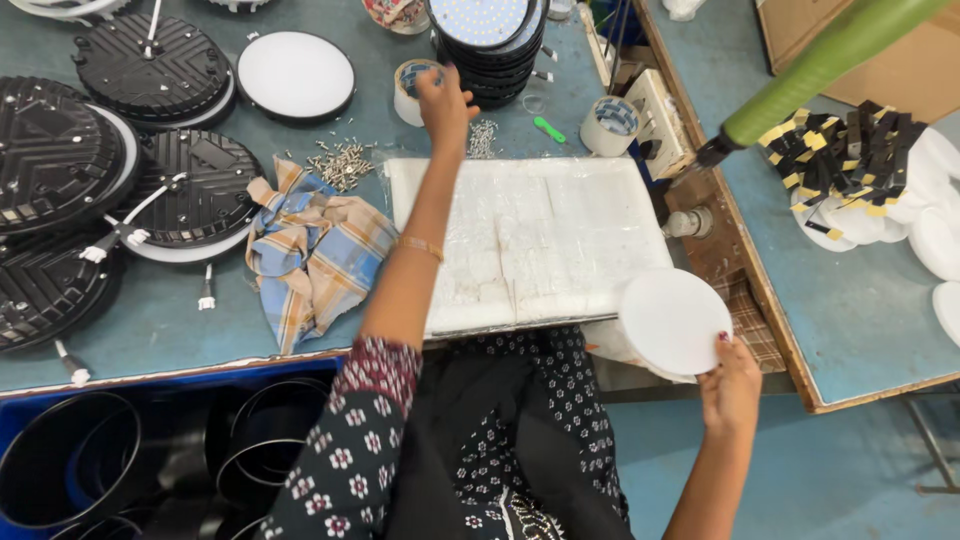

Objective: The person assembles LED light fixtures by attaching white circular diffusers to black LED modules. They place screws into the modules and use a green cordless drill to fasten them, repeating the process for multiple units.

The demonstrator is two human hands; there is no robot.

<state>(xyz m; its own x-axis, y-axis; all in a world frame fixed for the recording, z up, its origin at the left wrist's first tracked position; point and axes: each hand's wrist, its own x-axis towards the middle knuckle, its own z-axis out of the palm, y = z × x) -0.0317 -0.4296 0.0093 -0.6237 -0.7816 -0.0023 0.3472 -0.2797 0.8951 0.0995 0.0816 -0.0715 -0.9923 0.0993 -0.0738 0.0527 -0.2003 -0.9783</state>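
My left hand (443, 103) reaches far forward over the table, fingers curled by a roll of tape (410, 88) and near a stack of round black lamp bodies (487, 45) with a white LED face on top. My right hand (730, 385) grips the lower edge of a white round diffuser disc (672, 320), held beyond the table's front right corner. Between my arms lies a white foam pad wrapped in plastic (530, 240).
Black finned lamp housings (160, 65) cover the left of the table, one with a white face (295, 75). A checked cloth (315, 250), loose screws (342, 162), another tape roll (610, 125), a green hanging tool (815, 70), white discs (935, 240), and black rings in a blue bin (70, 455).
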